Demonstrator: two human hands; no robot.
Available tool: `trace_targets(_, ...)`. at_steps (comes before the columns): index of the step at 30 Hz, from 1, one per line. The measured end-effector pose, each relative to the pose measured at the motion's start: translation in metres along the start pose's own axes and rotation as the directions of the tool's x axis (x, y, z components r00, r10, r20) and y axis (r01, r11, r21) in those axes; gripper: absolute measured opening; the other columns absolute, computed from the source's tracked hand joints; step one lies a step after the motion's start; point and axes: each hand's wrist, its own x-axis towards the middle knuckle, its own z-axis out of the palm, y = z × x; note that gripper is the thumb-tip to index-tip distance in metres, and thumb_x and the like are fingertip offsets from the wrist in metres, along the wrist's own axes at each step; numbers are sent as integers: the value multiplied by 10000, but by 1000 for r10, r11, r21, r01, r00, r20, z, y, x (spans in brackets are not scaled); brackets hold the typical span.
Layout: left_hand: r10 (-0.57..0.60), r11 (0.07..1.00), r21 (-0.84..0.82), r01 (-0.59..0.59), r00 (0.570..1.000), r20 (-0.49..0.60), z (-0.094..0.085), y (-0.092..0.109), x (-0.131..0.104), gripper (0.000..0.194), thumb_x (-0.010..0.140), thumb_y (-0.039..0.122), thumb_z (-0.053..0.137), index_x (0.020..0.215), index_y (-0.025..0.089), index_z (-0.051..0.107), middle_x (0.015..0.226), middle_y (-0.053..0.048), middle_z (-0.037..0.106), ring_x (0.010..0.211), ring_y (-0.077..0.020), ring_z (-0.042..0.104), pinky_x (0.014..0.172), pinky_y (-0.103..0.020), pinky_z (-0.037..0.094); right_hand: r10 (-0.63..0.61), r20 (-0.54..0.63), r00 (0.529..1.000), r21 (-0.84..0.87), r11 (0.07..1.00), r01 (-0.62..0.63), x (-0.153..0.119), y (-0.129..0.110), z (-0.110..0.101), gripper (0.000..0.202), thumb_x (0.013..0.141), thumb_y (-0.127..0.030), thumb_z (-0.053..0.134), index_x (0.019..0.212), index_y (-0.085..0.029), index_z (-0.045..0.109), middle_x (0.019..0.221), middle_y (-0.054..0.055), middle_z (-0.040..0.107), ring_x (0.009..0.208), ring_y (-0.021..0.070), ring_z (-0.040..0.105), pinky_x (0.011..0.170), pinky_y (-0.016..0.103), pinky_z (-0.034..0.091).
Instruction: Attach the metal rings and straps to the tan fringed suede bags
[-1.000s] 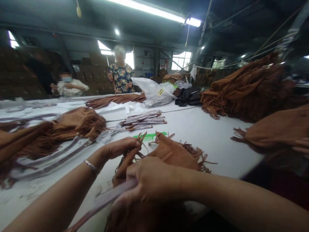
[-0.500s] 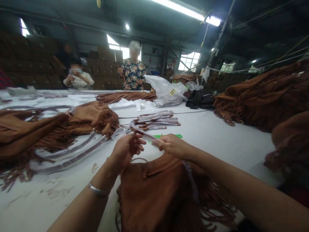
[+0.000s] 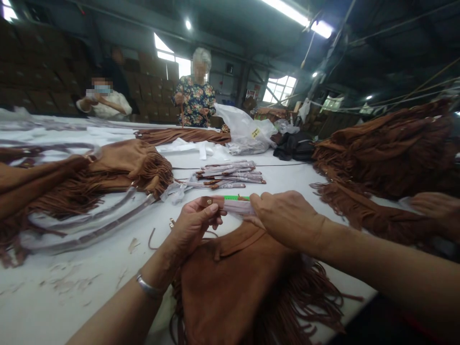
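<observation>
My left hand point(image 3: 196, 216) and right hand point(image 3: 287, 218) are pinching a strap point(image 3: 219, 201); slick wrapping point(image 3: 237, 207) may be inviting a drop onto the bag point(image 3: 233, 282).

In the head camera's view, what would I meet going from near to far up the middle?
Brown fringed bag, plastic-wrapped strap, green comb, pile of wrapped straps, whitish plastic bag, person in floral shirt.

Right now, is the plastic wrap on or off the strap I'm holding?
Partly on: whitish wrap covers the strap between left hand and right hand, while its studded end looks bare.
</observation>
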Motion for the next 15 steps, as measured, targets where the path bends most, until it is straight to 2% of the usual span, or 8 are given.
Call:
trace_targets(3,-43,998,45,43,999,19,-1,1,-2,302,706,294,735,904,93,627,687,-53,644,536,-103,570,497,-188,413,-41,40,998,32,999,40,1,10,-21,384,857,-531,514,889,-151,562,760,93,635,679,252,626,516,271,300)
trace_targets(6,-78,989,130,69,995,67,-3,1,-4,324,721,338,723,920,107,612,667,-50,650,522,-112,572,493,-196,413,-94,72,993,230,970,75,9,12,-23,382,903,-518,431,880,-164,571,830,77,644,744,224,614,556,260,318)
trace_targets(8,-80,967,248,53,992,99,-2,-3,-5,328,750,373,692,923,105,615,640,-50,645,516,-113,564,495,-198,408,-102,51,993,422,904,71,17,5,-9,361,936,-474,377,932,-172,575,898,69,641,783,194,597,593,252,338)
trace_targets(11,-64,903,430,9,991,114,4,-11,-5,342,772,428,645,877,103,628,600,-39,624,508,-105,535,497,-200,398,-71,-15,997,675,735,62,29,-16,24,256,944,-315,403,904,-150,594,891,55,636,780,145,567,656,230,360)
trace_targets(13,-47,848,531,-3,996,80,6,-11,-4,343,761,453,632,807,114,628,604,-28,615,510,-101,519,497,-201,393,-32,-45,998,790,611,55,37,-30,45,249,934,-211,404,792,-126,590,805,40,625,720,114,542,657,208,359)
trace_targets(15,18,729,685,-4,1000,-13,0,-4,-2,332,723,453,650,709,123,619,595,-19,605,509,-101,507,491,-201,376,-7,-3,1000,852,524,7,44,-38,62,292,944,-212,382,745,-117,572,718,32,607,648,100,523,614,198,353)
